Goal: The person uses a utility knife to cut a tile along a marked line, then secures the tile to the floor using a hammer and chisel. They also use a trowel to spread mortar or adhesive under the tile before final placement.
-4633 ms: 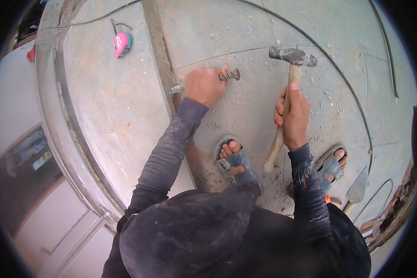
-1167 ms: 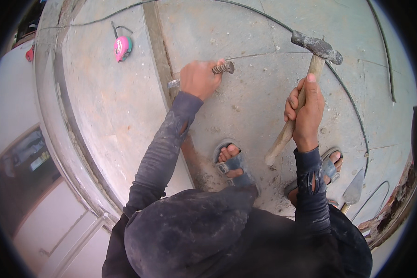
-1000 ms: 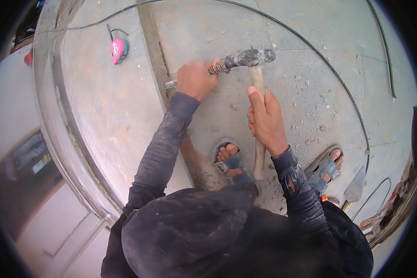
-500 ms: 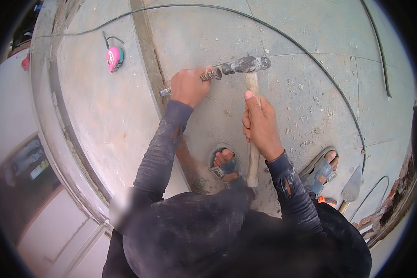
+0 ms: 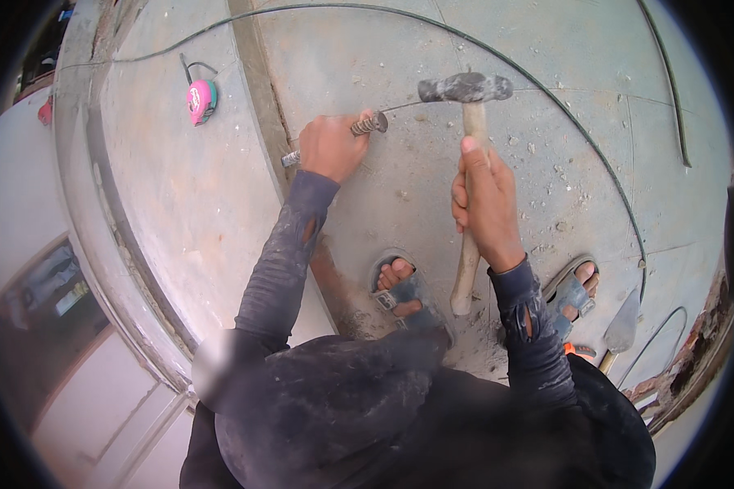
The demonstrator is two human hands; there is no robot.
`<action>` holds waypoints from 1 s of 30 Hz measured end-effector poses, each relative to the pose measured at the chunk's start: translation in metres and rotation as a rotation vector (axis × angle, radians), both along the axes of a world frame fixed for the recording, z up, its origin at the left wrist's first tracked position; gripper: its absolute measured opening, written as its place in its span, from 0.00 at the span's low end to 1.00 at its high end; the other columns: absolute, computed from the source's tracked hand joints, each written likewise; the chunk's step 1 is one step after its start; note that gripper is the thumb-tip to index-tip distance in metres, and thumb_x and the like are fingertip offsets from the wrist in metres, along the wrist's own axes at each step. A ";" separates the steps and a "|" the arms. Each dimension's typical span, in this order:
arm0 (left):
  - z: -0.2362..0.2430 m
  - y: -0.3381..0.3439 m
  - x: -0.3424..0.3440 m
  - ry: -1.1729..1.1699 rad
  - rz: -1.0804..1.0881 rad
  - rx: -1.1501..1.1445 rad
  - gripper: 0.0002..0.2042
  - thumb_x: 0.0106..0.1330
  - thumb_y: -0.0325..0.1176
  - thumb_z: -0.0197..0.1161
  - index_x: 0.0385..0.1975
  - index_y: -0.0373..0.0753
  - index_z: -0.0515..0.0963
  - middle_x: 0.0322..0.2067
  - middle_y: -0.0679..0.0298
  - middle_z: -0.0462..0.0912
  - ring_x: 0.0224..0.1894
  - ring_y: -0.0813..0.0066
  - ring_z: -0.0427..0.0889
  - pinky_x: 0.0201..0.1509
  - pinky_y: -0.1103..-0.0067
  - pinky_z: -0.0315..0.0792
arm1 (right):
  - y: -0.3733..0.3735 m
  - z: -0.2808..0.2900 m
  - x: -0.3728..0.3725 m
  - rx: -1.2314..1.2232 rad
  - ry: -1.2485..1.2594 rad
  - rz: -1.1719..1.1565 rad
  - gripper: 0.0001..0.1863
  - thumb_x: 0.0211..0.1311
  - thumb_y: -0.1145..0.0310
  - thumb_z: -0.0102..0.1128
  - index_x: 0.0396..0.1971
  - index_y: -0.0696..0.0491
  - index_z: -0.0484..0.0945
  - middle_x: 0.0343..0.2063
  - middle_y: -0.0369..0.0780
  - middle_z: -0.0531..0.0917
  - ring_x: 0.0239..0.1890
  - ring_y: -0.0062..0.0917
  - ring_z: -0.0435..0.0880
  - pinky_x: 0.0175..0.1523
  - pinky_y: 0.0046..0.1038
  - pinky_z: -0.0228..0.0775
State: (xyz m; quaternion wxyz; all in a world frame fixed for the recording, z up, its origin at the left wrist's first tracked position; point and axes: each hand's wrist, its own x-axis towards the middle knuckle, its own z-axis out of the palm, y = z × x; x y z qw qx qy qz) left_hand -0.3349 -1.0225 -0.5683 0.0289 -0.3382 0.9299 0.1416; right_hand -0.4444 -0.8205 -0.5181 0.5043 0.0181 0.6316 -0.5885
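Observation:
My left hand [image 5: 332, 147] is closed round a ridged metal chisel [image 5: 370, 124]. The chisel's struck end sticks out to the right of my fist, and its tip rests against the edge of the raised slab [image 5: 212, 204] on the left. In my right hand [image 5: 489, 196] is a hammer [image 5: 467, 87], gripped round its pale wooden handle. The dusty hammer head stands off to the right of the chisel, with a gap between them. Part of the chisel is hidden inside my left fist.
A pink and teal tape measure [image 5: 201, 102] lies on the slab. A black cable [image 5: 530, 77] arcs across the tiled floor, where loose rubble is scattered. A trowel [image 5: 622, 326] lies beyond my sandalled right foot [image 5: 577, 293]. Broken masonry [image 5: 701, 350] lines the right edge.
My right hand has drawn the hammer away from the chisel, to the right and slightly up. The left hand and chisel have barely moved.

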 end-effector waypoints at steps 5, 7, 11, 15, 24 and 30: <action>0.002 -0.001 0.005 0.060 -0.005 -0.003 0.21 0.66 0.50 0.56 0.22 0.39 0.83 0.16 0.48 0.76 0.21 0.46 0.77 0.26 0.62 0.71 | 0.000 0.014 -0.048 -0.218 0.268 -0.585 0.23 0.72 0.46 0.43 0.26 0.50 0.64 0.12 0.30 0.64 0.09 0.12 0.63 0.12 0.18 0.55; 0.002 0.001 -0.001 0.130 -0.034 0.006 0.19 0.65 0.48 0.58 0.24 0.38 0.83 0.16 0.48 0.75 0.20 0.46 0.76 0.24 0.65 0.69 | -0.002 -0.004 -0.003 -0.084 0.172 -0.335 0.20 0.71 0.50 0.46 0.27 0.51 0.65 0.14 0.32 0.67 0.11 0.14 0.66 0.15 0.20 0.60; -0.003 0.001 0.001 0.031 -0.033 -0.007 0.19 0.65 0.49 0.58 0.23 0.40 0.84 0.15 0.48 0.74 0.19 0.47 0.76 0.23 0.65 0.69 | -0.007 -0.021 0.023 0.025 0.092 0.085 0.21 0.70 0.49 0.48 0.26 0.51 0.65 0.13 0.32 0.67 0.10 0.14 0.65 0.14 0.20 0.57; 0.004 0.019 -0.006 0.049 -0.112 0.011 0.19 0.65 0.50 0.58 0.21 0.41 0.83 0.14 0.49 0.74 0.19 0.48 0.76 0.23 0.65 0.69 | 0.006 -0.005 0.000 0.017 0.017 -0.044 0.23 0.70 0.46 0.47 0.26 0.51 0.65 0.12 0.31 0.65 0.09 0.13 0.62 0.13 0.20 0.55; 0.005 -0.003 -0.018 0.048 -0.071 -0.043 0.20 0.66 0.49 0.56 0.20 0.41 0.83 0.15 0.51 0.76 0.20 0.49 0.78 0.25 0.64 0.71 | 0.011 0.000 -0.020 -0.013 -0.006 -0.162 0.23 0.69 0.45 0.48 0.27 0.50 0.65 0.12 0.30 0.64 0.09 0.13 0.62 0.12 0.19 0.55; -0.003 -0.007 -0.013 0.001 -0.066 -0.054 0.19 0.65 0.49 0.56 0.22 0.42 0.84 0.16 0.50 0.77 0.22 0.49 0.79 0.27 0.62 0.72 | 0.011 0.000 -0.024 -0.018 0.035 -0.182 0.23 0.70 0.46 0.46 0.26 0.51 0.65 0.12 0.31 0.65 0.08 0.13 0.62 0.12 0.19 0.56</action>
